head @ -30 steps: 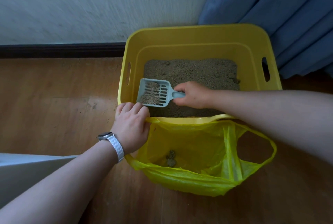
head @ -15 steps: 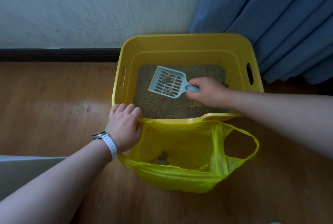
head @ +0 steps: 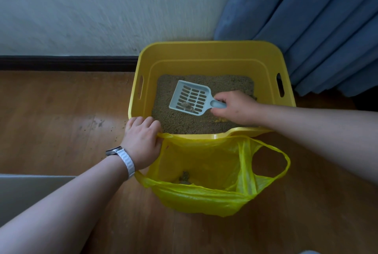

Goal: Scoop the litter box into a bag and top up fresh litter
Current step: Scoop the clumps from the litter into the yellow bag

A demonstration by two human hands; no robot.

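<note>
A yellow litter box (head: pixel 208 51) holding brown litter (head: pixel 173 118) stands on the wooden floor against the wall. My right hand (head: pixel 237 107) grips the handle of a pale blue slotted scoop (head: pixel 190 97), raised above the litter with a small clump near its handle end. A yellow plastic bag (head: pixel 204 194) hangs open in front of the box, with a few clumps (head: pixel 185 177) at its bottom. My left hand (head: pixel 142 141) holds the bag's left edge against the box's near rim.
Blue curtain (head: pixel 319 20) hangs behind the box on the right. A dark baseboard (head: pixel 67 62) runs along the white wall. Scattered litter grains (head: pixel 98 124) lie on the floor left of the box. A grey-white object (head: pixel 26 194) sits at the lower left.
The scoop has lifted out of the litter and most loose litter has sifted through, leaving a small clump. My left hand has stayed on the bag edge.
</note>
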